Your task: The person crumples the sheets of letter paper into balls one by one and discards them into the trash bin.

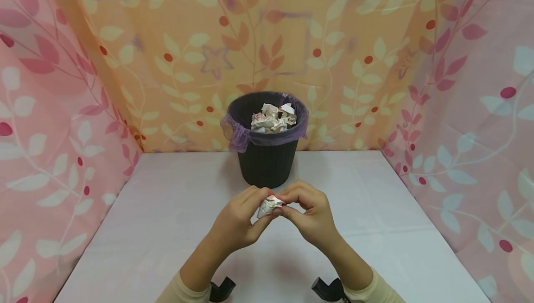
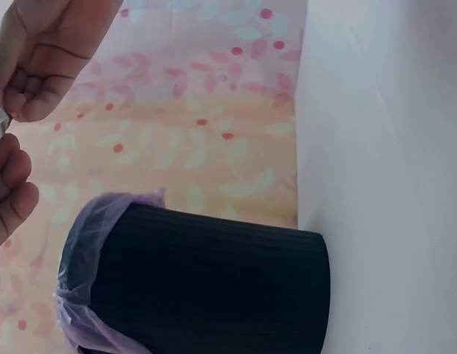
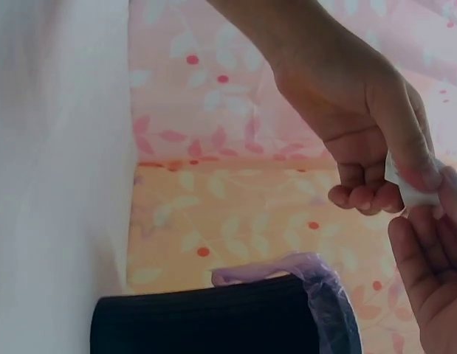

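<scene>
Between both hands, above the table's middle, is a small crumpled piece of white paper (image 1: 270, 205) with reddish print. My left hand (image 1: 239, 219) pinches it from the left with thumb and fingers. On the other side my right hand (image 1: 310, 212) pinches its right edge between thumb and fingertips. The right wrist view shows part of the paper (image 3: 416, 193) between the two hands. Just beyond the hands stands a black bin (image 1: 267, 161) lined with a purple plastic bag (image 1: 239, 138). Several crumpled papers (image 1: 273, 118) lie heaped inside the bin.
A white-covered table (image 1: 175, 210) spreads under the hands and the bin. Floral curtains enclose it: an orange one (image 1: 175, 85) behind, pink ones at the left (image 1: 50, 131) and right (image 1: 471, 131). Black wrist devices (image 1: 223, 289) show near both sleeves.
</scene>
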`<state>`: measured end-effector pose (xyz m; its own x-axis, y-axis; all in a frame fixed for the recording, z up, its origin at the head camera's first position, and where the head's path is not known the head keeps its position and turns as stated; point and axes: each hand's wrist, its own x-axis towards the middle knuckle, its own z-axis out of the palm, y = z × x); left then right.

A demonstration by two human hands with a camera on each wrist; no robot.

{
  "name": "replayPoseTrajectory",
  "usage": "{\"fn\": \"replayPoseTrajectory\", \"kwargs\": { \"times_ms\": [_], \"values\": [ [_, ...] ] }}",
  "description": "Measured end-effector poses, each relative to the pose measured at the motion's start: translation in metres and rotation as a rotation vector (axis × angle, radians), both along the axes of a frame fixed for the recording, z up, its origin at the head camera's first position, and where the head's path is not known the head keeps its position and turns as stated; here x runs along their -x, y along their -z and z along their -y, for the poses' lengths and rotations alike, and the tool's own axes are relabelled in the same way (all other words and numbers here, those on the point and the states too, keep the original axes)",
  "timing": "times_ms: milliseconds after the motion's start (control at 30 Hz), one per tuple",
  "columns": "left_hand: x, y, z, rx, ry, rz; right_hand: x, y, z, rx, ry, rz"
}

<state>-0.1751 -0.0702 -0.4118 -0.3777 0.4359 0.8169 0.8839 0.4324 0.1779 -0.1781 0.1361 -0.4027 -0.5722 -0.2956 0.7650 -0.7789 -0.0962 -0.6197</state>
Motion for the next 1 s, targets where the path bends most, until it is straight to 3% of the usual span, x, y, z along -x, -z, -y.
{"fn": "replayPoseTrajectory", "kwargs": {
  "times_ms": [200,367,467,633,833,1000],
  "values": [
    [0.000,-0.002,-0.001,0.005,-0.020,0.053,0.000,0.000,0.001,-0.012,0.058,0.029],
    [0.000,-0.002,0.001,0.007,-0.040,0.139,0.007,0.001,-0.003,-0.139,0.140,-0.125],
    [-0.001,-0.001,0.000,-0.046,-0.018,0.236,0.009,0.001,-0.004,-0.166,0.149,-0.189],
    [-0.005,-0.002,-0.001,-0.162,-0.005,0.400,0.009,-0.001,-0.005,-0.173,0.128,-0.182],
    [-0.010,-0.007,-0.002,-0.159,-0.007,0.422,0.010,-0.003,-0.002,-0.239,0.169,-0.351],
    [-0.010,-0.007,-0.003,-0.099,0.001,0.400,0.014,0.000,-0.001,-0.205,0.178,-0.480]
  ]
}}
